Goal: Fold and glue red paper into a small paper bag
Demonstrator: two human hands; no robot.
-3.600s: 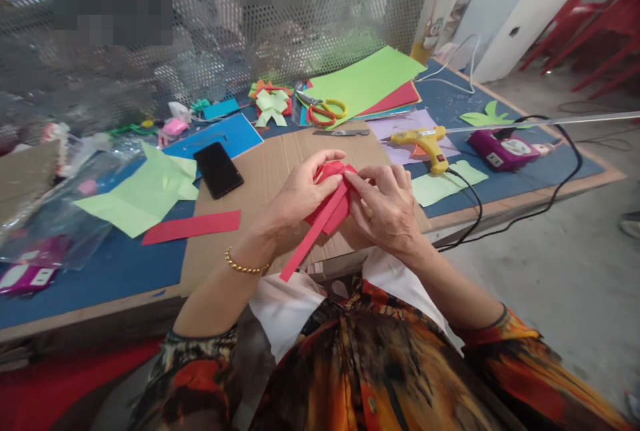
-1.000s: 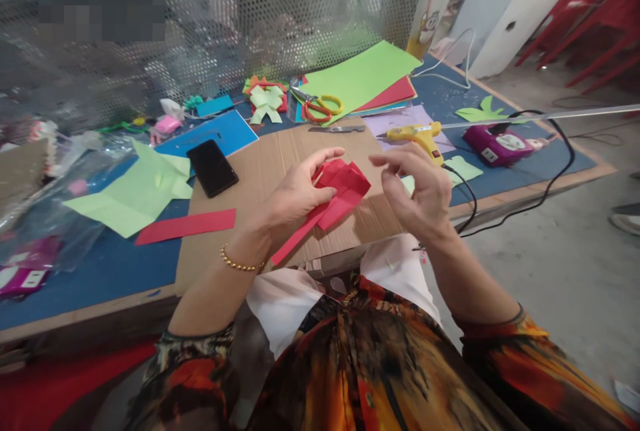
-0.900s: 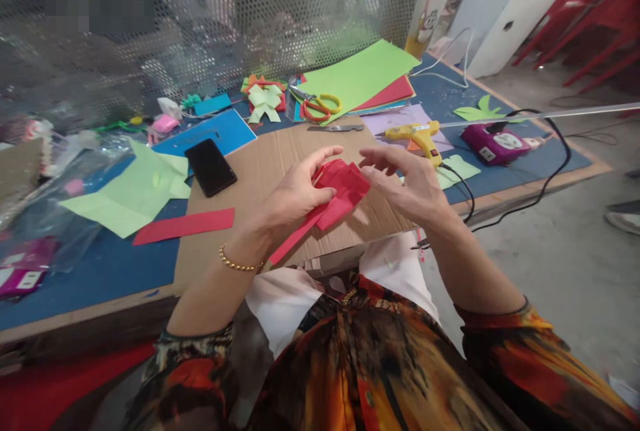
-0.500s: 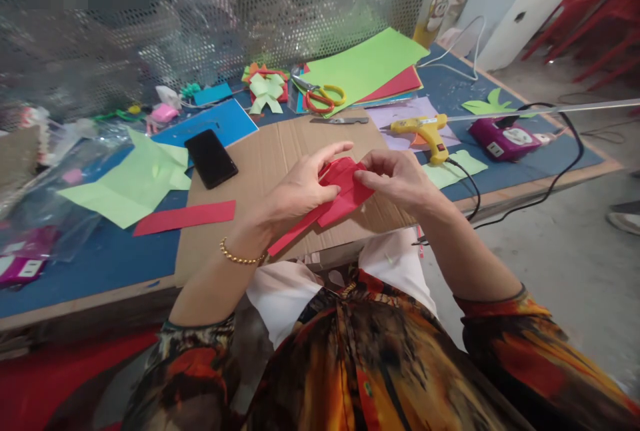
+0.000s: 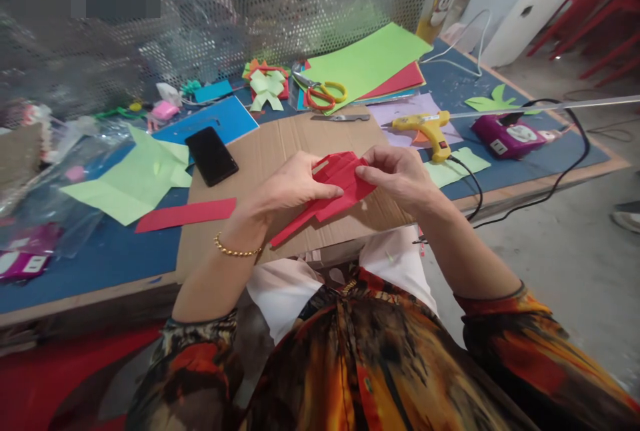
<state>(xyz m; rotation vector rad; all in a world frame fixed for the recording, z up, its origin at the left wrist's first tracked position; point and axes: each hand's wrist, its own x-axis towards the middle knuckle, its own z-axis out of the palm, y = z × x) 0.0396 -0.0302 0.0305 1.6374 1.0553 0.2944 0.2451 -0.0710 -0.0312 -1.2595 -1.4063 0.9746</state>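
Folded red paper [image 5: 340,184] is held between both hands above a brown cardboard sheet [image 5: 285,134]. My left hand [image 5: 295,184] grips its left side, thumb across the top face and the other fingers hidden behind. At the right edge, my right hand [image 5: 395,171] pinches the paper between thumb and fingers. A long narrow red strip slants down to the left from under my left thumb. Another red strip [image 5: 187,214] lies across the cardboard's left edge. A black phone [image 5: 211,156] rests on the cardboard, and a grey blade [image 5: 345,117] lies at its back.
Scissors [image 5: 325,93] lie on green sheets [image 5: 370,61] at the back. To the right are a yellow glue gun [image 5: 427,130] with a black cable and a purple power socket [image 5: 507,136]. Pale green paper [image 5: 133,178] and plastic wrap lie left. A perforated metal panel [image 5: 280,11] stands behind.
The fingers of my left hand have come down behind the red paper, and its thumb lies flatter across the face. My right hand keeps its pinch, nearly unmoved. The view has shifted slightly.
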